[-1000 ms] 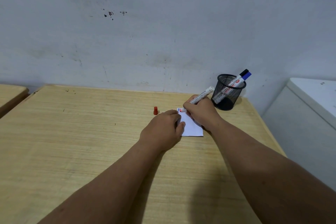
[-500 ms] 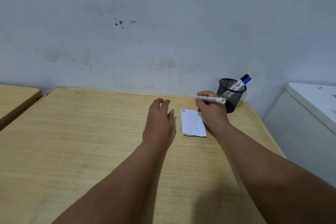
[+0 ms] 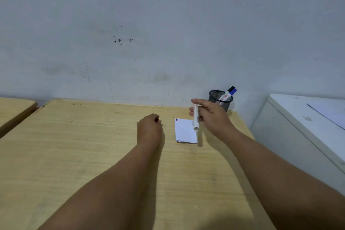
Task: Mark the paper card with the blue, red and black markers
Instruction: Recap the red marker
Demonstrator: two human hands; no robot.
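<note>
The right hand [image 3: 211, 115] grips the red marker [image 3: 195, 116] above the card [image 3: 184, 130] on the desk [image 3: 93, 136], likely for recapping; the left hand [image 3: 149, 127] curls around something red, probably its cap; blue and black markers wait in the cup [image 3: 221, 99].

- I've got one view only: head cam, wide-angle, worn by the person.
- Faces fwd & down across the desk [image 3: 74, 155] toward the wall [image 3: 168, 24].
- Both forearms enter from the bottom edge; hands sit mid-frame.
- Desk's far edge, the wall & a white cabinet [image 3: 308, 127] at right are all in frame.
- Edges bend, esp. desk corners.
</note>
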